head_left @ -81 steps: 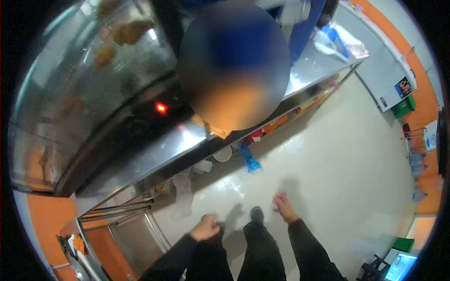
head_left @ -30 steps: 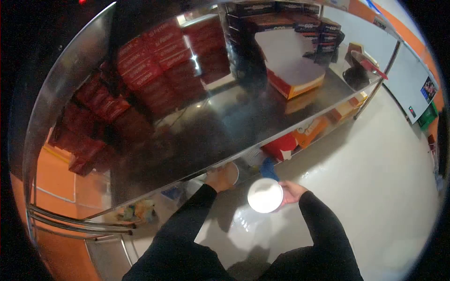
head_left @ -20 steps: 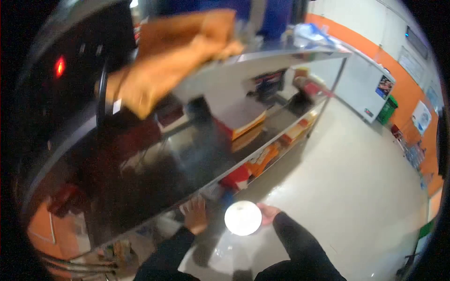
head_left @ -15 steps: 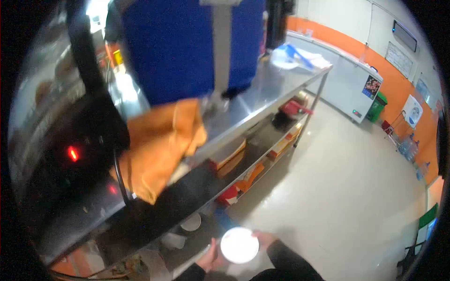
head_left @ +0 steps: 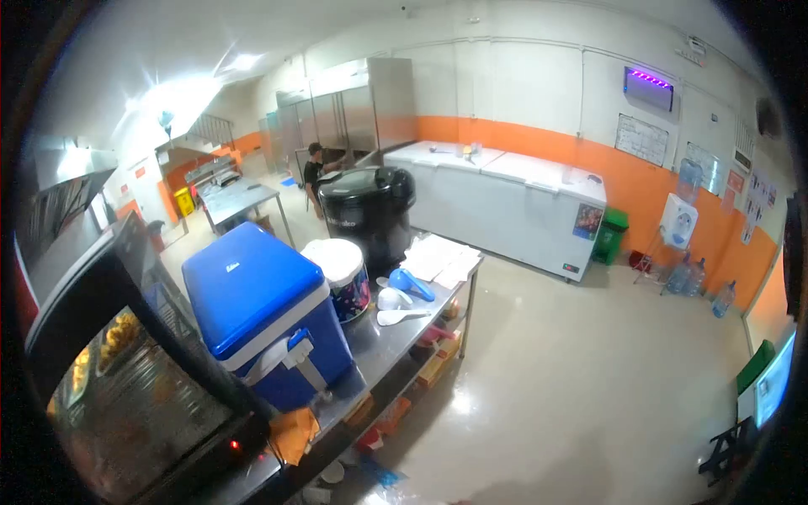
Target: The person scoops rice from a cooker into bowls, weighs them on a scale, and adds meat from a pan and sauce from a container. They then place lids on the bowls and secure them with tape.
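Neither my left hand nor my right hand shows in this frame, and the white bowl is out of sight too. Below and left of centre, a steel table (head_left: 370, 358) bears a blue cooler box (head_left: 252, 286), a patterned tub with a white lid (head_left: 341, 269) and a black cooker (head_left: 368, 206). Blue and white scoops (head_left: 406, 290) lie by white papers (head_left: 438, 257). An orange cloth (head_left: 294, 433) hangs at the table's near edge, beside a glass display case (head_left: 143, 379) with food inside.
White chest freezers (head_left: 497, 206) stand along the orange and white wall. A person (head_left: 314, 172) in dark clothes is at the back. A green bin (head_left: 609, 236), water bottles (head_left: 688, 276) and a water dispenser (head_left: 677, 220) are at the right. Another steel table (head_left: 240, 202) stands further back.
The view has tilted up and drawn back, showing more of the room. Both hands and the white bowl between them, seen earlier at the bottom, have left the frame.
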Demonstrator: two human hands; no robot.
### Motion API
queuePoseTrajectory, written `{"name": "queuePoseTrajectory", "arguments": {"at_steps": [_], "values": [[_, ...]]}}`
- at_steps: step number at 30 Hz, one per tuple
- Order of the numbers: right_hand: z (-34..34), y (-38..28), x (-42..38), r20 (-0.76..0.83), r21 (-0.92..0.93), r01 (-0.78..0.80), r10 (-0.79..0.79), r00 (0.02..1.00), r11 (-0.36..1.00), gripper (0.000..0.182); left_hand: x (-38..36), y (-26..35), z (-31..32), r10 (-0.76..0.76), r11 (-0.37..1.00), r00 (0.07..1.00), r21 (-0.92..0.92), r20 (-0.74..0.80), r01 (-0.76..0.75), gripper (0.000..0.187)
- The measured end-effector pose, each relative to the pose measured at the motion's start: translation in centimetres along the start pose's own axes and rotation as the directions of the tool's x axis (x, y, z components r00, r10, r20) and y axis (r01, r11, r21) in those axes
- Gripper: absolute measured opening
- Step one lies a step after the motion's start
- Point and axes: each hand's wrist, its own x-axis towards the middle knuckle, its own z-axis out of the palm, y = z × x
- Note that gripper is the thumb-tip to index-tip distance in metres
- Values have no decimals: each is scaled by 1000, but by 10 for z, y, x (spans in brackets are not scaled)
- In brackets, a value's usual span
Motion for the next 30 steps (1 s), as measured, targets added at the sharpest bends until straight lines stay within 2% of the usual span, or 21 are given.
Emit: {"name": "queuePoseTrajectory", "arguments": {"at_steps": [1, 2, 3, 4, 5, 6, 7, 9, 11, 12, 15, 17, 19, 20, 22, 24, 25, 26, 28, 29, 30], "values": [[-17, -3, -11, -42, -64, 42, -45, 998, 997, 42, -4, -2, 10, -2, 999, 1000, 34, 2, 2, 60], [-9, 85, 23, 43, -152, 183, -178, 983, 971, 36, -4, -6, 12, 6, 998, 1000, 69, 11, -6, 59], [-19, 97, 47, 127, -217, 328, -307, 943, 919, 29, -9, -5, 18, 16, 994, 1000, 105, 21, -18, 58], [-40, 117, 47, 96, -103, 135, -126, 987, 985, 34, -12, -4, 21, 25, 999, 996, 40, 83, -28, 57], [-81, 56, 37, 60, 22, -62, 60, 996, 998, 39, -46, 23, 72, 52, 987, 988, -156, 142, -30, 55], [-96, 48, 45, -87, 40, -20, 24, 996, 999, 36, -26, 26, 43, -41, 940, 957, -315, 288, 135, 56], [-111, 39, 53, -233, 45, 24, -13, 972, 999, 32, -52, 57, 72, -33, 962, 976, -257, 214, 89, 60], [-133, 43, 88, -374, 87, 34, 1, 928, 996, 33, -41, 83, 68, 139, 956, 970, -284, 199, -79, 68], [-152, -18, 118, -265, 502, -45, 203, 942, 864, 36, -37, 118, 62, 207, 957, 958, -245, 199, -156, 73], [-156, -19, 147, -234, 498, -34, 172, 957, 866, 38, -36, 137, 61, 261, 932, 935, -313, 238, -180, 73], [-150, -41, 258, -158, 524, 17, 77, 984, 851, 39, -51, 195, 67, 355, 913, 910, -289, 214, -288, 73], [-139, -76, 333, -31, 512, -44, 69, 997, 858, 41, -59, 228, 77, 394, 892, 907, -299, 150, -338, 71], [-116, -100, 414, 92, 521, 7, -65, 994, 853, 44, -31, 249, 57, 472, 851, 873, -321, 121, -415, 70], [-104, -106, 451, 113, 462, 125, -198, 974, 878, 44, -13, 264, 50, 516, 826, 848, -332, 118, -456, 70], [-80, -138, 503, 240, 428, 55, -172, 955, 902, 47, -5, 299, 64, 567, 778, 820, -373, 74, -505, 70], [-71, -160, 529, 426, 387, -106, -75, 901, 916, 53, 4, 331, 76, 592, 736, 805, -437, 45, -517, 68], [-71, -162, 542, 394, 227, -48, -47, 918, 973, 54, 15, 345, 84, 678, 668, 661, -643, 321, -374, 68], [-72, -166, 556, 356, 65, 11, -34, 934, 998, 55, 27, 362, 96, 754, 615, 411, -771, 513, -165, 68], [-105, -195, 593, 296, 0, 318, -303, 906, 948, 54, 31, 401, 112, 792, 572, 421, -778, 442, -258, 68], [-131, -217, 613, 274, -38, 461, -435, 858, 886, 54, 16, 414, 126, 748, 589, 645, -604, 157, -537, 69], [-169, -251, 641, 248, -77, 705, -671, 699, 705, 51, 9, 425, 132, 675, 638, 710, -324, -201, -699, 69]]}}
